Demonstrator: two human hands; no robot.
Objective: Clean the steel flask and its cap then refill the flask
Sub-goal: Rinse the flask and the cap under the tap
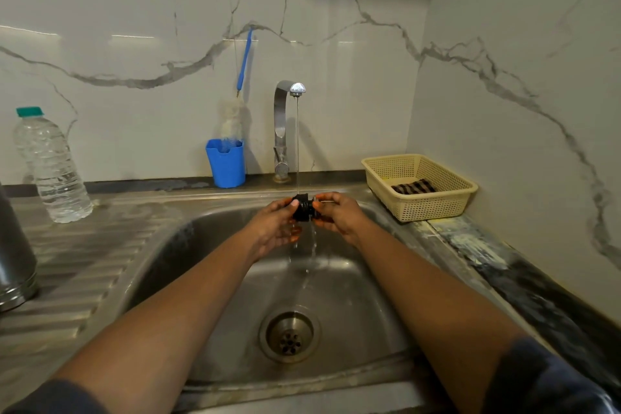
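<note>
A small black flask cap (303, 207) is held over the steel sink (215, 279), right under the stream from the chrome tap (281, 126). My left hand (275, 228) grips it from the left and my right hand (339, 217) from the right. Water runs off the cap and falls to the drain (289, 335). The steel flask (15, 255) stands upright on the ribbed drainboard at the far left, cut off by the frame edge. A clear plastic water bottle (50, 168) with a teal lid stands behind it.
A blue cup (226, 163) holding a blue-handled bottle brush (237, 101) stands left of the tap. A beige plastic basket (420, 186) with a dark checked cloth sits on the counter at the right. Marble walls close in behind and on the right.
</note>
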